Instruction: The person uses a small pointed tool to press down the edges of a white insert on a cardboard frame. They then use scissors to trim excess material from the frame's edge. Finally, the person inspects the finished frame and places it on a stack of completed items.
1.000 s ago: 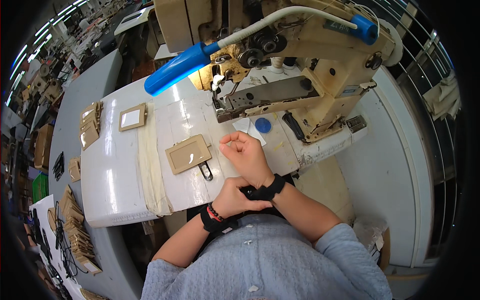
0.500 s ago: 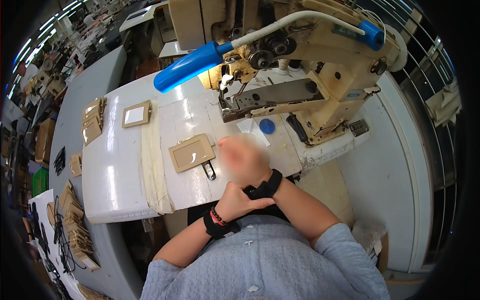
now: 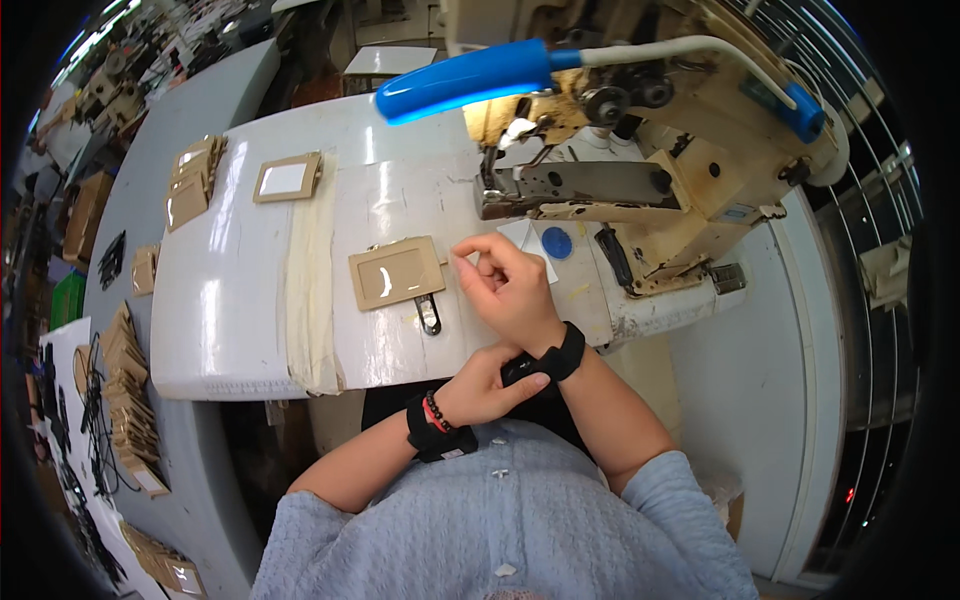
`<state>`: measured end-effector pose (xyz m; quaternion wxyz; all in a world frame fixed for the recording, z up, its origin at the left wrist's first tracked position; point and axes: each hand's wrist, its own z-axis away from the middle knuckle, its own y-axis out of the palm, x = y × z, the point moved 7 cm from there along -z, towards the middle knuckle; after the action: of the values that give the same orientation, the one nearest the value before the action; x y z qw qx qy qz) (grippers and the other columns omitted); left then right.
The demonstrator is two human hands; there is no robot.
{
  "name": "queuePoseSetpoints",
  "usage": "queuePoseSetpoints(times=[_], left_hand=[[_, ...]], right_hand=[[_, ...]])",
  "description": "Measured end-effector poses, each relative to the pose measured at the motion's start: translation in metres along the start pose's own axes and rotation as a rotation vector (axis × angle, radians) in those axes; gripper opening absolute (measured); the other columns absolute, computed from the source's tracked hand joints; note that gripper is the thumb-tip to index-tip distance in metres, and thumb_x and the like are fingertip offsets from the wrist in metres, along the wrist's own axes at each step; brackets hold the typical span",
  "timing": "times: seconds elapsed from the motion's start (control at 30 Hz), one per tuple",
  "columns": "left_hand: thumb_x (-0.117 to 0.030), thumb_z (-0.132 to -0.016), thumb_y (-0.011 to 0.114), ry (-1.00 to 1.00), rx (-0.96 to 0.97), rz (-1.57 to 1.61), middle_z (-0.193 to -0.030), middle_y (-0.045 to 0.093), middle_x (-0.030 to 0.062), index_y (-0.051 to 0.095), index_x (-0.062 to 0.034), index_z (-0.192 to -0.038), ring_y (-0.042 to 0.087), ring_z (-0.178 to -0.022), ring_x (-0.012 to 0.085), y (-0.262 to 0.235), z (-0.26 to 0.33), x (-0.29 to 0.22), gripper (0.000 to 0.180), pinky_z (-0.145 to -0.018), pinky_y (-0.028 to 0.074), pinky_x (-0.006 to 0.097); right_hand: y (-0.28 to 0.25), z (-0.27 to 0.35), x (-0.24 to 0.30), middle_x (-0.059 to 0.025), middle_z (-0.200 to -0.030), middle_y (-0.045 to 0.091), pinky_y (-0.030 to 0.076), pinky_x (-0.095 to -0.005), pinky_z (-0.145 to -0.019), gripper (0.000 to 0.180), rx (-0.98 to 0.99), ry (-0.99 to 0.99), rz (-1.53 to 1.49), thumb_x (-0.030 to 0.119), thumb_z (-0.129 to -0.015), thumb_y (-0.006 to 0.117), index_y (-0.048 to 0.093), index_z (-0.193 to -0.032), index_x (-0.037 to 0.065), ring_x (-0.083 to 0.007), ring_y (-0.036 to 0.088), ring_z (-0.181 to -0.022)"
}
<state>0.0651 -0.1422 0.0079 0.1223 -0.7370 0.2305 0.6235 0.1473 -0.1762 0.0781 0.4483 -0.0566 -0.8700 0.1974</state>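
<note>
My left hand (image 3: 478,388) reaches across to my right wrist. Its thumb lies along the black wristband (image 3: 562,352) there, and its other fingers are partly hidden beneath that wrist. My right hand (image 3: 512,288) is raised over the white table with its fingers curled in and nothing visible in them. Just left of its fingertips lies a tan card holder (image 3: 395,274) with a clear window. A black strap piece with a metal-looking slot (image 3: 428,314) pokes out from under the holder's lower edge. A black band and a beaded bracelet (image 3: 433,412) circle my left wrist.
A beige sewing machine (image 3: 720,170) with a blue lamp (image 3: 465,80) stands at the right. Behind my right hand lies a blue disc (image 3: 556,242). Another card holder (image 3: 287,178) and a pile of holders (image 3: 192,185) lie left. More stacks (image 3: 130,395) line the grey side table.
The view has shifted, so the table and machine sit higher and the machine farther right. My right hand, blurred before, now shows clearly with curled fingers. My left hand stays at the right wrist.
</note>
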Motion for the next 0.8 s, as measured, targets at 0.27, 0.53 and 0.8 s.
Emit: queuePoseSetpoints(times=[0.27,0.53,0.8], left_hand=[[-0.018,-0.085,0.068,-0.037,-0.083,-0.227,-0.084,0.064,0.0109,0.062,0.0045,-0.103,0.057,-0.075,0.0116,-0.002,-0.005,-0.005,0.029,-0.068,0.047,0.027],[-0.028,-0.076,0.078,-0.162,-0.121,-0.027,-0.092,0.067,0.0117,0.062,0.0059,-0.103,0.062,-0.085,0.015,-0.011,-0.009,-0.005,0.046,-0.077,0.05,0.028],[-0.032,-0.063,0.087,0.01,-0.111,-0.036,-0.088,0.069,0.0175,0.064,0.007,-0.096,0.068,-0.084,0.0237,-0.012,-0.006,0.007,0.056,-0.075,0.053,0.033]], right_hand=[[-0.01,0.003,-0.033,0.0088,-0.057,0.044,0.025,-0.0161,-0.045,0.008,-0.134,0.34,-0.312,0.002,-0.088,0.061,0.059,-0.095,0.0,0.0024,0.034,-0.05],[-0.021,0.003,-0.002,0.0075,-0.057,0.045,0.027,-0.0162,-0.043,0.012,-0.253,0.047,-0.104,-0.002,-0.083,0.064,0.061,-0.094,0.001,0.0021,0.036,-0.048],[-0.01,0.004,0.049,0.0031,-0.056,0.045,0.032,-0.0194,-0.041,0.024,-0.19,-0.424,0.166,-0.011,-0.075,0.066,0.061,-0.096,0.001,-0.0032,0.041,-0.045]])
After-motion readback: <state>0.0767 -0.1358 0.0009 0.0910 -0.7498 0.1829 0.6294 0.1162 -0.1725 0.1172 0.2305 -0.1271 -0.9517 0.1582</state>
